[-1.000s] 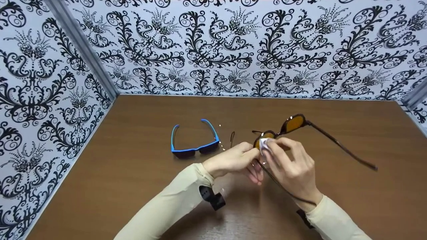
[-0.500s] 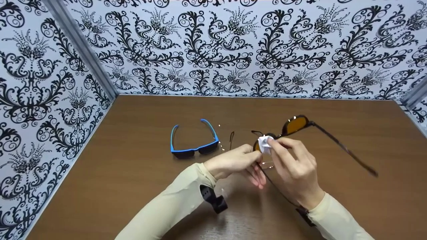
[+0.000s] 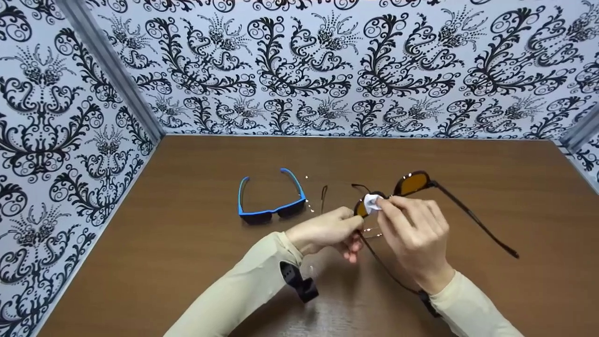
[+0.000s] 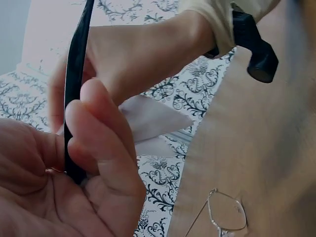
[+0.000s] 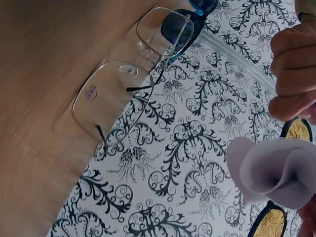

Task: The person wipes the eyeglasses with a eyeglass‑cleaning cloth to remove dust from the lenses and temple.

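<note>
My left hand [image 3: 330, 228] grips dark-framed sunglasses [image 3: 412, 183] with orange lenses, near one hinge, their temples spread open. In the left wrist view its fingers curl round a black temple [image 4: 75, 94]. Between thumb and fingertips, my right hand [image 3: 419, 231] pinches a crumpled white cloth [image 3: 373, 202], which covers part of the nearer lens. Seen from the right wrist, the folded cloth [image 5: 276, 170] overlaps the sunglasses, with a yellow-looking lens [image 5: 270, 222] showing on either side of it. One temple runs below the right hand toward its wrist.
Thin wire-rimmed eyeglasses [image 5: 111, 101] lie on the brown table [image 3: 187, 243], mostly hidden behind my hands in the head view. To their left rest blue-framed sunglasses [image 3: 276, 210] with dark lenses. Patterned walls [image 3: 327, 70] border the table at the back and left.
The sunglasses have tilted, their far lens and long temple dropping lower. The cloth has shifted slightly over the nearer lens. My left hand's lower fingers stretched, then curled in again.
</note>
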Tool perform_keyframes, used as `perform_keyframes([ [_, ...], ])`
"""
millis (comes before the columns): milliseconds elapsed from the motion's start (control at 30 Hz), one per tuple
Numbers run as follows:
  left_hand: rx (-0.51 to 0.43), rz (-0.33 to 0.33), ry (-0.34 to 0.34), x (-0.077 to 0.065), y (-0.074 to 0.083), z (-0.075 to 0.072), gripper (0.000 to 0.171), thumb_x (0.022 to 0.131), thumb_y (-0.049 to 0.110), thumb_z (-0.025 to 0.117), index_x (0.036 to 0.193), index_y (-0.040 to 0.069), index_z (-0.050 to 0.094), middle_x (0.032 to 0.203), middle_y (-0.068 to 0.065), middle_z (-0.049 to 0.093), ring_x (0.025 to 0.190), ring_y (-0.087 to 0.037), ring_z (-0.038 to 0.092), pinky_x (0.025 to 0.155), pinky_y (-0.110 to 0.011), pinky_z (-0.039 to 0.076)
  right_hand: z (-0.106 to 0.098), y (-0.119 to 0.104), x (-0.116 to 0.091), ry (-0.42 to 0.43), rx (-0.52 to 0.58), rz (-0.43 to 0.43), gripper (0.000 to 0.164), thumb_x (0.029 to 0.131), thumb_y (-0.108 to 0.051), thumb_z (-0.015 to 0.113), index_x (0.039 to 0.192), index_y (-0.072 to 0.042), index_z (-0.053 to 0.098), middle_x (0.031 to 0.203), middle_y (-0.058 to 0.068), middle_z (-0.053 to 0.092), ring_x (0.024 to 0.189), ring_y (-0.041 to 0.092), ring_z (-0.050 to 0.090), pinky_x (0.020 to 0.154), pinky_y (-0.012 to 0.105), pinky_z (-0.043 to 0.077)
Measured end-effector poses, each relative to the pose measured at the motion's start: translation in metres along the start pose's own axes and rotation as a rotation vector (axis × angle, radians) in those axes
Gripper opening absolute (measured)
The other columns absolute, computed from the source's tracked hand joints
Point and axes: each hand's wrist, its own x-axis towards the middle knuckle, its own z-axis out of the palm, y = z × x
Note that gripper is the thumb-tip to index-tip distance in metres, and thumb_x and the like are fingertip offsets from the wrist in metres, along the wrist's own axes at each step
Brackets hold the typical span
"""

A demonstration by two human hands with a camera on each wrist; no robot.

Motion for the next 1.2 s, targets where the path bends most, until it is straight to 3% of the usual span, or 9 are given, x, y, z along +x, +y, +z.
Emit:
perform_keyframes([
  [200,-0.008,0.026,-0.012,0.003,-0.001,0.000,0.029,0.098,0.005,0.034,0.077,0.004,0.055,0.056,-0.004,0.052,0.044,-0.012,0.055,0.045,-0.021,0.048,0.000,-0.001,-0.008,-0.129,0.148,0.032,0.021,0.094,-0.014,0.061,0.084,0.002,0.070,0.080,0.013,0.066,0.061,0.027,0.059,0.054,0.037,0.043],
  [300,0.000,0.010,-0.010,0.003,-0.002,-0.002,0.029,0.099,0.005,0.035,0.077,0.004,0.053,0.055,-0.004,0.051,0.043,-0.012,0.055,0.044,-0.021,0.048,-0.003,0.001,-0.010,-0.176,0.105,0.025,0.023,0.095,-0.014,0.059,0.082,0.002,0.070,0.080,0.012,0.066,0.061,0.027,0.058,0.052,0.037,0.043],
  [433,0.010,-0.014,-0.005,0.003,-0.004,-0.001,0.028,0.096,0.004,0.036,0.072,0.005,0.050,0.055,-0.005,0.052,0.043,-0.013,0.055,0.044,-0.022,0.048,-0.002,0.002,-0.009,-0.072,-0.040,0.007,0.024,0.093,-0.013,0.059,0.080,0.002,0.071,0.076,0.012,0.066,0.058,0.029,0.057,0.048,0.039,0.038],
  [567,-0.001,-0.009,-0.020,0.005,-0.004,0.001,0.027,0.095,0.003,0.035,0.072,0.004,0.050,0.057,-0.006,0.052,0.044,-0.014,0.056,0.045,-0.022,0.049,0.000,0.000,-0.006,-0.023,0.008,0.042,0.022,0.093,-0.014,0.062,0.081,0.002,0.070,0.077,0.012,0.067,0.058,0.029,0.057,0.051,0.038,0.037],
  [700,-0.037,0.001,-0.051,0.007,-0.004,-0.001,0.025,0.097,0.004,0.036,0.080,0.002,0.054,0.058,-0.005,0.052,0.045,-0.014,0.056,0.046,-0.022,0.049,-0.003,0.001,-0.006,-0.162,0.179,0.080,0.023,0.095,-0.018,0.061,0.085,0.000,0.071,0.082,0.010,0.067,0.066,0.026,0.059,0.059,0.035,0.043],
  [833,-0.051,0.000,-0.070,0.008,-0.006,-0.004,0.027,0.099,0.005,0.036,0.078,0.003,0.053,0.058,-0.005,0.052,0.046,-0.013,0.057,0.046,-0.022,0.050,-0.010,0.003,-0.006,-0.276,0.134,0.061,0.026,0.096,-0.020,0.058,0.084,-0.001,0.072,0.083,0.009,0.067,0.070,0.026,0.059,0.061,0.036,0.045],
  [1000,-0.057,-0.008,-0.084,0.009,-0.009,-0.002,0.029,0.095,0.002,0.034,0.069,0.005,0.047,0.055,-0.004,0.050,0.049,-0.016,0.061,0.048,-0.024,0.052,-0.010,0.002,-0.007,-0.165,-0.064,0.035,0.013,0.087,-0.008,0.063,0.083,0.001,0.071,0.079,0.012,0.067,0.064,0.031,0.057,0.052,0.041,0.039],
  [1100,-0.072,0.003,-0.104,0.009,-0.009,0.001,0.027,0.093,0.001,0.033,0.070,0.005,0.047,0.055,-0.004,0.048,0.051,-0.018,0.063,0.049,-0.024,0.054,-0.008,-0.001,-0.008,-0.108,-0.041,0.045,0.012,0.088,-0.008,0.064,0.083,0.001,0.071,0.079,0.012,0.067,0.062,0.030,0.057,0.052,0.040,0.038],
  [1200,-0.092,0.025,-0.107,0.009,-0.009,0.001,0.027,0.096,0.002,0.032,0.075,0.004,0.049,0.056,-0.004,0.047,0.051,-0.018,0.063,0.049,-0.024,0.054,-0.008,-0.003,-0.010,-0.160,0.042,0.048,0.023,0.094,-0.016,0.059,0.083,0.001,0.071,0.080,0.011,0.067,0.064,0.028,0.057,0.056,0.038,0.039],
])
